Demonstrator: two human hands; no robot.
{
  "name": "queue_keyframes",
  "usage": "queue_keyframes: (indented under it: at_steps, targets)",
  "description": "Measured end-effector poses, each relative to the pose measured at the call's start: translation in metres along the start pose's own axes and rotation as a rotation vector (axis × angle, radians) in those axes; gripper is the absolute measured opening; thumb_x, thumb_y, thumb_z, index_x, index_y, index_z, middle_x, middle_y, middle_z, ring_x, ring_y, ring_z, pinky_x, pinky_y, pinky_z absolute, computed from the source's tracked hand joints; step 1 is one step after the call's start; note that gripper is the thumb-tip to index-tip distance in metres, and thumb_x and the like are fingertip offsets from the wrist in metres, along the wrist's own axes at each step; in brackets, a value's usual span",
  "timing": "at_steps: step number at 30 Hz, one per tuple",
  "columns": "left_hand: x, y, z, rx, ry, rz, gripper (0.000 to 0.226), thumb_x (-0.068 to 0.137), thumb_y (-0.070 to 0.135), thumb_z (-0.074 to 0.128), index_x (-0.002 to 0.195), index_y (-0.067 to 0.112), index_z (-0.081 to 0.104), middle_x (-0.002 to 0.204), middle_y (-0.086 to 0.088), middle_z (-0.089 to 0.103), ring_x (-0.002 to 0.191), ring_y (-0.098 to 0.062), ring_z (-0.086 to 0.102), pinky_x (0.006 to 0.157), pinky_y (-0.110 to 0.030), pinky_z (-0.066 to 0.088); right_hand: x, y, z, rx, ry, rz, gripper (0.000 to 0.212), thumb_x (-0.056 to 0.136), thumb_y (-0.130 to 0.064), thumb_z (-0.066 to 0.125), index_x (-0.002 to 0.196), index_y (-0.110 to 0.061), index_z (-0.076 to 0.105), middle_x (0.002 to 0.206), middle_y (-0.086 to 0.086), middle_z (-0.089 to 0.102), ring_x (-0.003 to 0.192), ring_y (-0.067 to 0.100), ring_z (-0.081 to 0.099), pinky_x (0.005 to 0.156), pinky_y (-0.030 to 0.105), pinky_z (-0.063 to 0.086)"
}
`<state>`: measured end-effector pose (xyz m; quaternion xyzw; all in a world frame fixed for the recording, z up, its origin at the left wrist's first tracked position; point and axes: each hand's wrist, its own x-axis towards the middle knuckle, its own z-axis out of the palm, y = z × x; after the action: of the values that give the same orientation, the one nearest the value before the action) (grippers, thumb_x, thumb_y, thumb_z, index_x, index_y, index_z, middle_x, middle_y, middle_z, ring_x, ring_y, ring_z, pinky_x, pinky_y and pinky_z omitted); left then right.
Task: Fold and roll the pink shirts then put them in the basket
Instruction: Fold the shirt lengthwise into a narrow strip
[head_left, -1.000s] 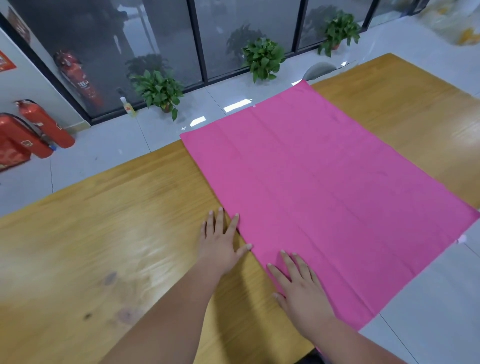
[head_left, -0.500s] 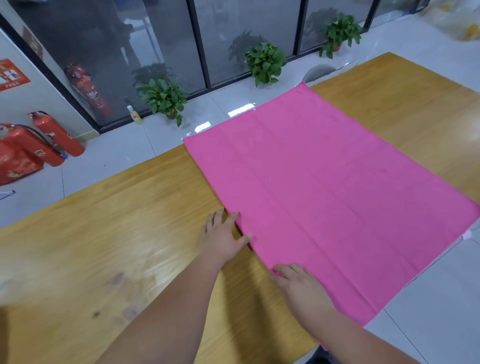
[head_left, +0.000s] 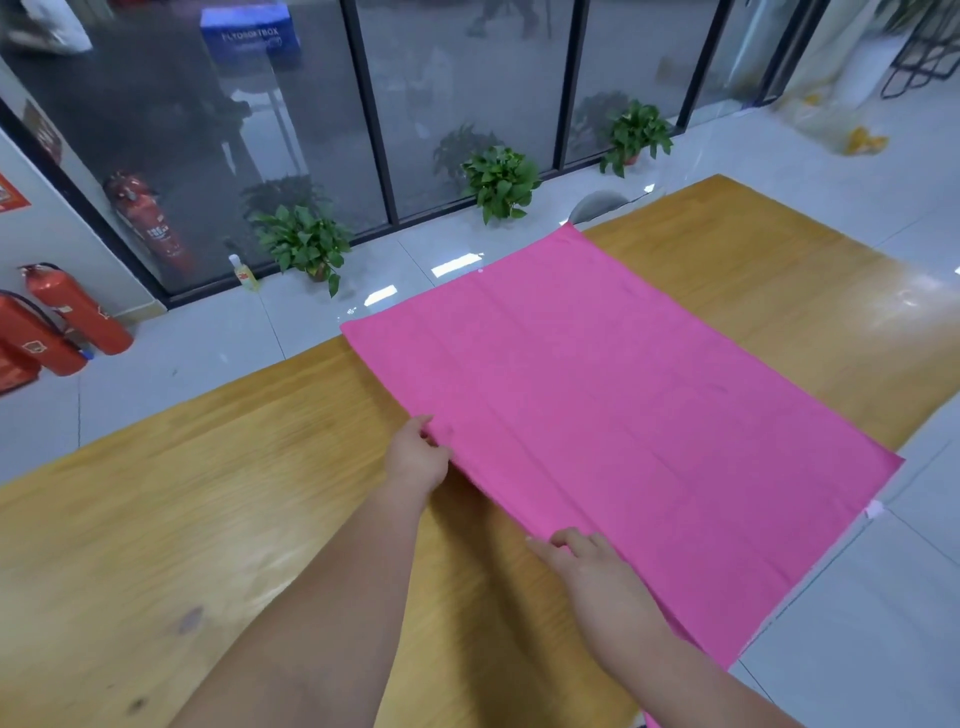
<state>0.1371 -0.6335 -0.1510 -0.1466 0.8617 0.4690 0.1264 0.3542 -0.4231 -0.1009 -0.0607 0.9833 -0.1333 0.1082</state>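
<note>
Head view: fingers (head_left: 425, 422) of the left hand (head_left: 417, 460) curl over the long near edge of the pink shirt (head_left: 597, 405), grasping it. At 5 o'clock from them, the right hand (head_left: 584, 564) pinches the same edge with bent fingers. The shirt lies spread flat across the wooden bench (head_left: 208, 519), its 4 o'clock side overhanging the rim. At 12 o'clock potted plants (head_left: 498, 179) stand on the floor, and fire extinguishers (head_left: 78, 312) stand at 9 o'clock.
</note>
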Motion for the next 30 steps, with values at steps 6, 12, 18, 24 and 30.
queue_keyframes:
  at_steps: [6,12,18,24,30]
  targets:
    - [-0.013,0.008,-0.021,-0.061,-0.043,-0.047,0.067,0.083,0.0,0.077,0.147,0.007,0.058,0.139,-0.012,0.063,0.13,-0.028,0.059,0.115,-0.036,0.045,-0.003,-0.02,0.003,-0.082,-0.044,-0.015,0.061,0.095,0.001,0.045,0.151,-0.023,0.046,0.144,-0.002,0.048,0.128,0.025,0.045,0.104,0.04,0.047]
    - [-0.031,-0.023,-0.051,-0.133,-0.03,-0.103,0.065,0.081,-0.001,0.076,0.143,0.012,0.061,0.098,-0.017,0.073,0.082,-0.033,0.069,0.079,-0.041,0.059,-0.017,-0.052,0.037,-0.069,-0.01,-0.085,0.037,0.063,-0.027,0.064,0.096,-0.036,0.079,0.088,-0.015,0.06,0.073,0.006,0.064,0.05,0.02,0.051]
    - [-0.054,-0.051,-0.081,-0.235,0.035,-0.12,0.048,0.077,0.02,0.079,0.124,0.013,0.072,0.096,-0.009,0.075,0.082,-0.026,0.067,0.082,-0.041,0.056,-0.036,-0.08,0.032,-0.066,0.023,-0.15,0.054,0.058,-0.06,0.063,0.103,-0.034,0.076,0.096,-0.016,0.063,0.075,0.01,0.066,0.048,0.027,0.053]
    - [-0.066,-0.033,-0.09,-0.337,0.017,-0.054,0.068,0.082,0.048,0.082,0.139,0.015,0.064,0.137,-0.007,0.068,0.129,-0.032,0.062,0.112,-0.053,0.049,-0.046,-0.073,-0.004,-0.037,0.084,-0.014,0.061,0.079,-0.067,0.051,0.121,-0.028,0.073,0.116,-0.013,0.069,0.099,0.018,0.069,0.067,0.037,0.063]
    - [-0.077,0.033,-0.075,-0.455,-0.054,0.07,0.073,0.096,0.039,0.075,0.159,0.02,0.043,0.151,0.008,0.05,0.141,-0.02,0.049,0.12,-0.049,0.041,-0.048,-0.046,-0.038,0.0,0.208,0.1,0.069,0.098,-0.069,0.039,0.146,-0.025,0.059,0.146,-0.008,0.06,0.133,0.02,0.057,0.098,0.044,0.058]
